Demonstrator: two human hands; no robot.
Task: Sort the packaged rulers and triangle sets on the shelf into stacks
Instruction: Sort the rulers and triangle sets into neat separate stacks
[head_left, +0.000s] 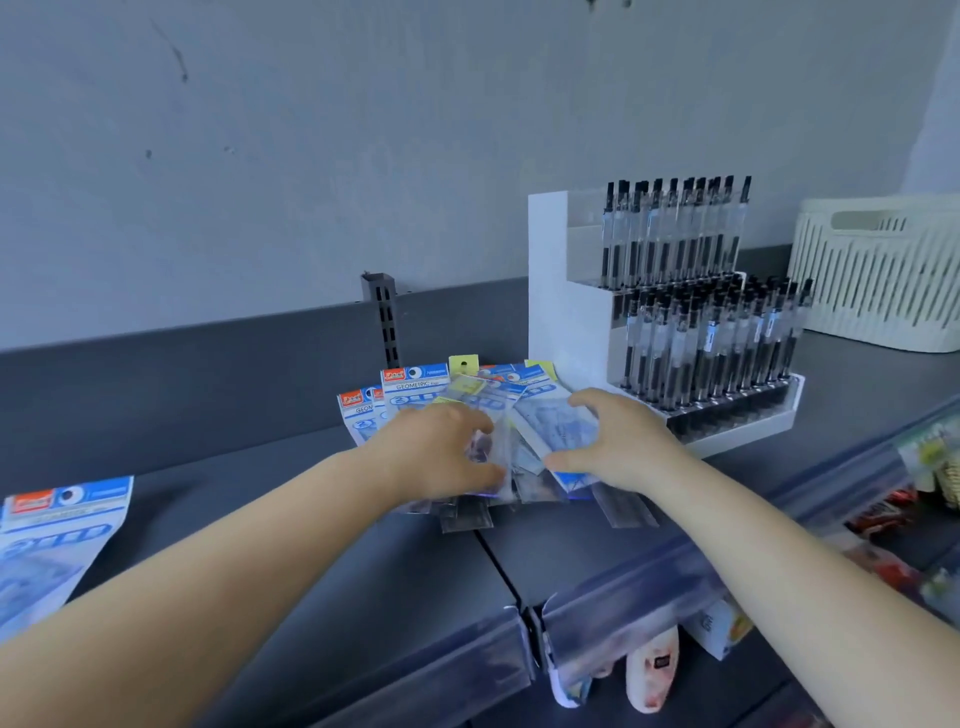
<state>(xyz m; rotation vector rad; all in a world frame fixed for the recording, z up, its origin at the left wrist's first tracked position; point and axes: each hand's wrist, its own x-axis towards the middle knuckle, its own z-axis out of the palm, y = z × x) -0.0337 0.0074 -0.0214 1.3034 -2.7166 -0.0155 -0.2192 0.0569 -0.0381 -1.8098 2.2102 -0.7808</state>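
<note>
A loose pile of packaged rulers and triangle sets (415, 387) lies in the middle of the dark grey shelf (291, 525), fanned out, with blue-and-white "GEOMETRIC" header cards and some yellow tags. My left hand (441, 452) grips the clear packets on the left side of the pile, thumb under and fingers over. On the right side, my right hand (608, 441) curls round a blue-printed packet (550, 423). Another blue triangle-set package (57, 530) lies apart at the shelf's far left.
A white tiered display of black pens (696, 322) stands just right of the pile. A cream slotted basket (883, 280) sits at the far right. The shelf's front price rail (623, 603) runs below my arms, with goods on lower shelves beneath it.
</note>
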